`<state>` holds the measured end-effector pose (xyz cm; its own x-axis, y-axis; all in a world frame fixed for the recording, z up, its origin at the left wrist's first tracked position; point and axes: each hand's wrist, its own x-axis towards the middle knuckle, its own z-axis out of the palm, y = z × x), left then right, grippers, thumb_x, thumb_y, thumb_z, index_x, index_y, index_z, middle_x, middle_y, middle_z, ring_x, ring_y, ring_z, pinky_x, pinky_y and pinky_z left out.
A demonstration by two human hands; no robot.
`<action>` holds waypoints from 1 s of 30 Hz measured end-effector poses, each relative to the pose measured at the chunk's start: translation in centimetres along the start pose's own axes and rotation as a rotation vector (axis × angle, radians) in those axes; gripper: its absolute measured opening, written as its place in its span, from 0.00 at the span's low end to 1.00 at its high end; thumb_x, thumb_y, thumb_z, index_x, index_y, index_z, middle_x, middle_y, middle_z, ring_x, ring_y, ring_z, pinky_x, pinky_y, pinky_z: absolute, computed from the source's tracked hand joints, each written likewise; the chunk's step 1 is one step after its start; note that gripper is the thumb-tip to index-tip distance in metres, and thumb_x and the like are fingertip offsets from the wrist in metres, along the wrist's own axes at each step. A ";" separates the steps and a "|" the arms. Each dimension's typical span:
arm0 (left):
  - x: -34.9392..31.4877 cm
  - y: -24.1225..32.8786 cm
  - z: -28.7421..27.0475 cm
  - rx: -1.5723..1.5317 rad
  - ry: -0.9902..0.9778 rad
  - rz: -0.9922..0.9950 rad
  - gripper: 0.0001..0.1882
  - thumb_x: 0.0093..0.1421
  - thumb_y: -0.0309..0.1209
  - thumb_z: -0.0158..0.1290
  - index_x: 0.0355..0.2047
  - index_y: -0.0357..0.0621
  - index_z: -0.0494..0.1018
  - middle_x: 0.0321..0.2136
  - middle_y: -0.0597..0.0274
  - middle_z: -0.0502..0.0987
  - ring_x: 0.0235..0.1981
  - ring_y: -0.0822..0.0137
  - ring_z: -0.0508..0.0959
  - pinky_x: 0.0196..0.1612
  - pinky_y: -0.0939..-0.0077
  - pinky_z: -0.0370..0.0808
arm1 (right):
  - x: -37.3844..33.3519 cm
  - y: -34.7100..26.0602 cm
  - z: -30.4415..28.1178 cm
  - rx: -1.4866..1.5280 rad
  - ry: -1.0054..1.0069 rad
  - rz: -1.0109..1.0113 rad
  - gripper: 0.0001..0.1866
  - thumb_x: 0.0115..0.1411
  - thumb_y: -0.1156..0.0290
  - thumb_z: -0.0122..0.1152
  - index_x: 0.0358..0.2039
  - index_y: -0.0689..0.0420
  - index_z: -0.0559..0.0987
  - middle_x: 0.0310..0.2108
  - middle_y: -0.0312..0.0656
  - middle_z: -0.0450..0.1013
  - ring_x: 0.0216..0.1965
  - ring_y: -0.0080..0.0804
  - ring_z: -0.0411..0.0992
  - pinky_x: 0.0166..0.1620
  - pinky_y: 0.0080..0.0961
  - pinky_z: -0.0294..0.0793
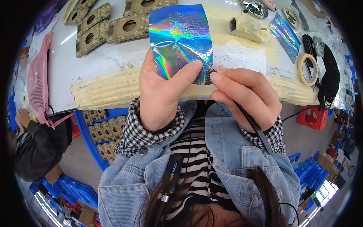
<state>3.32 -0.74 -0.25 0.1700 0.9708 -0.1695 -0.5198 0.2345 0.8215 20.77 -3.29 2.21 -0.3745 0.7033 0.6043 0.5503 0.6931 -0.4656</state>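
Note:
My left hand (162, 85) holds up a shiny holographic sheet (181, 32) by its lower part, the thumb lying on its front face. Rows of small marks, perhaps tiny stickers or cut-outs, cover much of the sheet, and a crease crosses its middle. In my right hand (249, 90) is a pair of black tweezers (250, 119), gripped like a pen. Their thin tip touches or nearly touches the sheet's lower right part, beside my left thumb. Whether a piece sits in the tip is too small to tell.
Camouflage-patterned pieces with round holes (92, 39) lie at the back left. Toward the right are a cream-coloured block-shaped object (245, 30), a dish (254, 8) of dark green bits, another holographic sheet (285, 36) and a tape roll (308, 69). A person (41, 147) sits at the left.

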 end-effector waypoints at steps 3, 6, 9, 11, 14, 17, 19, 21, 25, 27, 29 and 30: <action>0.0 0.0 0.0 -0.020 -0.004 0.001 0.20 0.56 0.17 0.56 0.48 0.37 0.65 0.40 0.59 0.77 0.39 0.71 0.78 0.44 0.76 0.75 | 0.0 0.0 -0.2 0.006 0.000 0.013 0.17 0.47 0.75 0.70 0.40 0.62 0.81 0.35 0.46 0.77 0.38 0.38 0.78 0.39 0.25 0.79; 0.2 0.0 -0.1 -0.046 -0.020 -0.006 0.21 0.56 0.17 0.56 0.49 0.37 0.65 0.41 0.59 0.77 0.40 0.71 0.77 0.45 0.75 0.75 | 0.1 0.0 -0.7 -0.012 0.002 0.043 0.17 0.46 0.76 0.70 0.40 0.59 0.81 0.35 0.44 0.76 0.36 0.37 0.78 0.37 0.26 0.80; 0.3 -0.1 -0.1 -0.047 -0.026 0.003 0.21 0.55 0.16 0.56 0.49 0.37 0.65 0.41 0.59 0.77 0.41 0.71 0.77 0.46 0.75 0.74 | 0.0 0.1 -0.7 -0.008 0.009 0.064 0.17 0.47 0.76 0.70 0.40 0.59 0.82 0.36 0.44 0.76 0.37 0.36 0.78 0.39 0.26 0.80; 0.4 -0.3 -0.3 -0.025 -0.043 0.014 0.21 0.55 0.16 0.56 0.49 0.37 0.65 0.41 0.59 0.77 0.41 0.71 0.77 0.46 0.75 0.74 | -0.2 0.3 -0.6 0.016 0.013 0.042 0.16 0.49 0.74 0.69 0.40 0.61 0.81 0.36 0.47 0.77 0.38 0.37 0.78 0.40 0.26 0.78; 0.5 -0.3 -0.1 -0.018 -0.039 0.032 0.21 0.55 0.15 0.56 0.49 0.37 0.65 0.41 0.59 0.77 0.41 0.71 0.77 0.45 0.76 0.74 | -0.1 0.4 -0.5 0.010 -0.034 0.035 0.16 0.49 0.75 0.68 0.40 0.62 0.81 0.36 0.47 0.77 0.39 0.38 0.77 0.42 0.28 0.79; 0.2 -0.2 -0.1 0.016 -0.037 0.033 0.21 0.55 0.16 0.56 0.48 0.36 0.65 0.41 0.59 0.77 0.41 0.71 0.77 0.45 0.76 0.74 | 0.0 0.4 -0.4 0.025 -0.039 0.025 0.15 0.49 0.75 0.68 0.40 0.61 0.81 0.37 0.47 0.77 0.39 0.38 0.77 0.43 0.29 0.79; 0.3 -0.2 0.0 0.024 -0.029 0.031 0.21 0.55 0.16 0.56 0.49 0.36 0.65 0.40 0.59 0.77 0.41 0.71 0.77 0.45 0.76 0.74 | 0.0 0.5 -0.3 0.024 -0.020 0.031 0.15 0.49 0.75 0.68 0.39 0.61 0.81 0.37 0.47 0.77 0.39 0.38 0.77 0.43 0.29 0.79; 0.3 -0.2 0.0 0.025 -0.022 0.036 0.21 0.55 0.16 0.56 0.49 0.36 0.65 0.40 0.59 0.77 0.40 0.71 0.77 0.45 0.76 0.74 | 0.0 0.5 -0.2 0.023 -0.012 0.041 0.15 0.48 0.75 0.68 0.39 0.61 0.81 0.37 0.47 0.77 0.39 0.38 0.77 0.43 0.29 0.79; 0.3 -0.5 0.0 0.020 -0.019 0.056 0.21 0.55 0.16 0.56 0.48 0.36 0.65 0.40 0.59 0.77 0.40 0.71 0.77 0.45 0.76 0.74 | -0.1 0.5 -0.2 0.023 -0.021 0.058 0.16 0.48 0.75 0.69 0.40 0.61 0.81 0.37 0.47 0.77 0.38 0.38 0.77 0.43 0.28 0.78; 0.3 -0.5 0.0 0.032 -0.024 0.061 0.21 0.55 0.16 0.56 0.48 0.36 0.65 0.40 0.59 0.77 0.40 0.71 0.77 0.44 0.76 0.74 | -0.1 0.6 -0.1 0.019 -0.006 0.055 0.16 0.47 0.75 0.69 0.40 0.60 0.82 0.36 0.45 0.77 0.37 0.37 0.77 0.40 0.28 0.79; 0.3 -0.4 -0.1 0.056 -0.031 0.064 0.21 0.55 0.16 0.56 0.48 0.36 0.65 0.40 0.59 0.77 0.40 0.71 0.77 0.44 0.76 0.74 | -0.1 0.7 0.1 0.014 0.021 0.052 0.17 0.46 0.75 0.70 0.39 0.58 0.82 0.34 0.43 0.76 0.35 0.36 0.77 0.36 0.27 0.79; 0.3 -0.5 -0.1 0.061 -0.029 0.068 0.21 0.55 0.16 0.56 0.48 0.36 0.65 0.40 0.59 0.77 0.40 0.71 0.77 0.44 0.76 0.74 | -0.1 0.7 0.2 0.013 0.029 0.052 0.17 0.46 0.75 0.71 0.39 0.58 0.82 0.34 0.42 0.76 0.34 0.35 0.77 0.35 0.26 0.79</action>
<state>3.53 -0.52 -0.73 0.1603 0.9823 -0.0970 -0.4794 0.1634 0.8623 21.01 -2.80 1.68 -0.3235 0.7335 0.5978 0.5585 0.6580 -0.5051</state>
